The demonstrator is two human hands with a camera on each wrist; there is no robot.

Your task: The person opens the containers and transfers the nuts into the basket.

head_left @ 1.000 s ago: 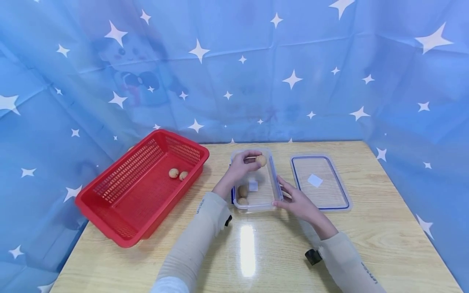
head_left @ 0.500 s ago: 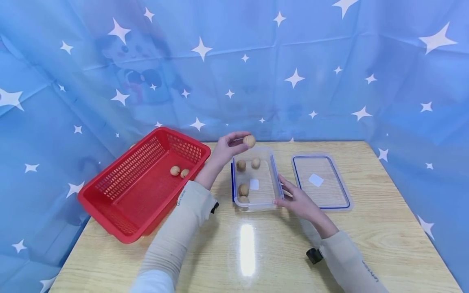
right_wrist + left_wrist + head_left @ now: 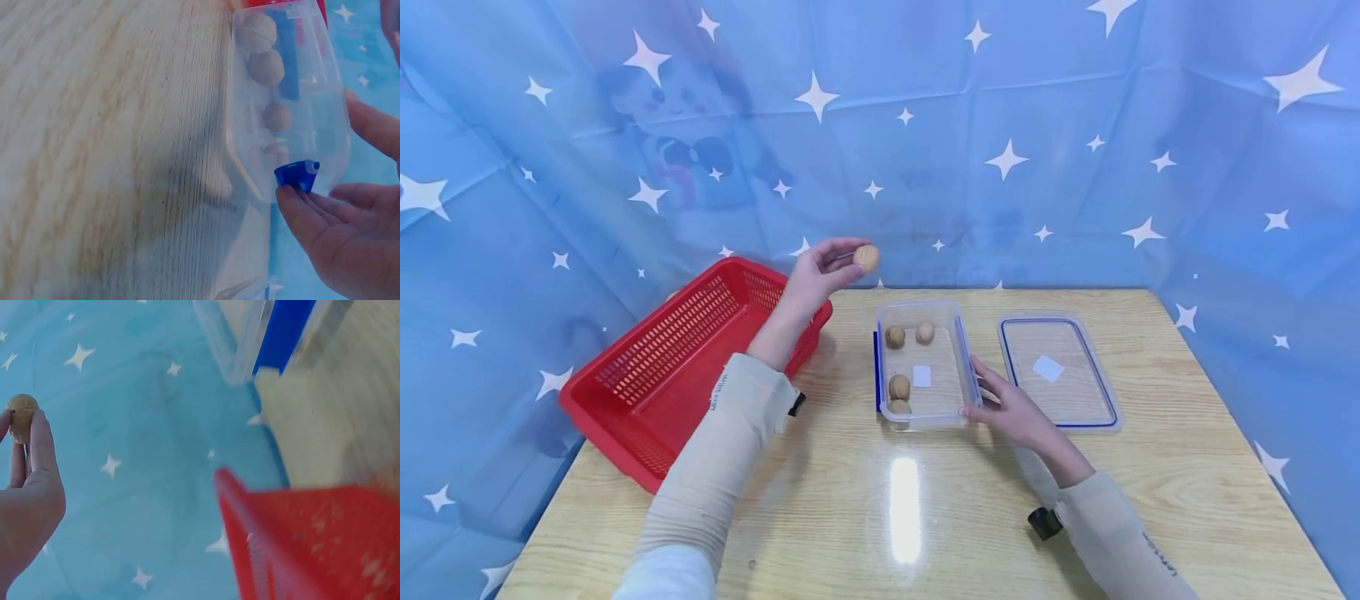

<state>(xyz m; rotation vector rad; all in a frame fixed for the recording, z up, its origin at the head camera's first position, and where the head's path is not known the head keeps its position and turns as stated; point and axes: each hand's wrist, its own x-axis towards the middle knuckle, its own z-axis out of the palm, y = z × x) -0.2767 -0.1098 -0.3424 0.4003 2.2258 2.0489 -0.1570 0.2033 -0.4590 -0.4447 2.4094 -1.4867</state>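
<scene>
My left hand (image 3: 808, 287) pinches a walnut (image 3: 867, 257) between thumb and fingers, raised over the right rim of the red basket (image 3: 651, 396). In the left wrist view the same walnut (image 3: 22, 417) shows at the fingertips, at the left edge. My right hand (image 3: 1015, 408) holds the near right corner of the clear plastic container (image 3: 943, 419), thumb at the front and fingers along the side. Several walnuts lie inside, one a walnut (image 3: 925, 333) at the far end. In the right wrist view, fingers touch its blue latch (image 3: 297, 176). My left arm covers part of the basket.
A clear lid (image 3: 1078, 392) with a blue seal lies flat on the wooden table (image 3: 1000, 533), right of the container. Behind the table hangs a blue curtain (image 3: 925, 150) with white stars. The container's blue side flap (image 3: 877, 371) hangs down at its left.
My left hand has moved left and up from over the container to the basket, carrying the walnut. The walnuts in the basket are now hidden by my arm. My right hand stays on the container.
</scene>
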